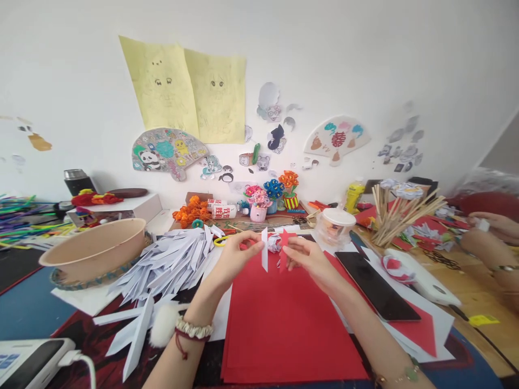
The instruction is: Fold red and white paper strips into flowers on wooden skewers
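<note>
My left hand (pixel 237 254) pinches a narrow white folded paper strip (pixel 264 249), held upright above the table. My right hand (pixel 308 258) pinches a small red folded paper piece (pixel 285 243) right beside the strip. Both hands hover over a stack of red paper sheets (pixel 284 324) lying in front of me. A pile of several white folded paper strips (pixel 166 265) lies just left of my left hand.
A tan bowl (pixel 95 246) sits at the left, a black phone (pixel 375 283) and a clear lidded jar (pixel 335 226) at the right. Wooden sticks (pixel 395 213) and paper flowers (pixel 273 197) stand further back. Another person's hands (pixel 492 237) work at the far right edge.
</note>
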A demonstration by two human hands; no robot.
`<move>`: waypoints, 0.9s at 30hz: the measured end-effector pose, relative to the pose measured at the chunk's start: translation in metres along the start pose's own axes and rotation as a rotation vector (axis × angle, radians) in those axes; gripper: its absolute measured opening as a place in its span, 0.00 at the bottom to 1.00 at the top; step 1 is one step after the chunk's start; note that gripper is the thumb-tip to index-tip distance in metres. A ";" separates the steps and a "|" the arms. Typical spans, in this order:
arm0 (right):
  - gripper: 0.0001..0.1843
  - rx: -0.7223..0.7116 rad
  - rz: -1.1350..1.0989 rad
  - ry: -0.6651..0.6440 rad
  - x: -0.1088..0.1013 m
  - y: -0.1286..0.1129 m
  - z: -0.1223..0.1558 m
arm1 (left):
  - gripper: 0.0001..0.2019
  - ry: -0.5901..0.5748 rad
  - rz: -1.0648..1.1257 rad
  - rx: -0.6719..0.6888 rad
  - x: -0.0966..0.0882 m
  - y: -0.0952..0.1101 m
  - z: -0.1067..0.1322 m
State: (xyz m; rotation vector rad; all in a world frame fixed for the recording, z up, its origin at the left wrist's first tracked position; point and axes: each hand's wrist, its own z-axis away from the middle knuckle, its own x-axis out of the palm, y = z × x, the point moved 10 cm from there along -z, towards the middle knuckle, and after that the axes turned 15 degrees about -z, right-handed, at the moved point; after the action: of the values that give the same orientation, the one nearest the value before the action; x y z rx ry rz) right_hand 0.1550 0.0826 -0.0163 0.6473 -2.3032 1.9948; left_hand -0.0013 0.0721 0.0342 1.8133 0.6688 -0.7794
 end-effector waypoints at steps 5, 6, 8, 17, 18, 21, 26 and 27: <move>0.18 -0.013 -0.028 -0.152 0.018 0.002 0.002 | 0.17 -0.108 0.559 -0.044 0.027 0.002 0.003; 0.17 -0.010 -0.034 -0.175 0.020 0.003 0.001 | 0.18 -0.139 0.632 -0.066 0.033 0.000 0.004; 0.17 -0.004 -0.052 -0.203 0.021 0.005 0.001 | 0.19 -0.177 0.664 -0.095 0.040 -0.004 0.005; 0.14 0.027 -0.075 -0.235 0.021 0.008 0.000 | 0.22 -0.165 0.596 -0.090 0.043 0.004 0.005; 0.13 0.027 -0.068 -0.229 0.021 0.008 0.000 | 0.21 -0.149 0.583 -0.083 0.043 0.005 0.004; 0.13 0.006 -0.053 -0.178 0.018 0.005 0.000 | 0.16 -0.109 0.542 -0.046 0.042 0.005 0.003; 0.14 -0.052 -0.056 -0.046 0.003 0.001 -0.003 | 0.13 -0.138 0.409 0.031 0.046 0.008 0.004; 0.15 -0.065 -0.055 -0.029 0.001 0.000 -0.003 | 0.16 -0.159 0.373 0.047 0.048 0.009 0.006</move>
State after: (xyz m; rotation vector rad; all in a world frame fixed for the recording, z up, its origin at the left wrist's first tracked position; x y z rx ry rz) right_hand 0.1533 0.0854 -0.0150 0.7316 -2.3283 1.8915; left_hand 0.0348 0.0680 0.0013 1.8242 0.2003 -0.6802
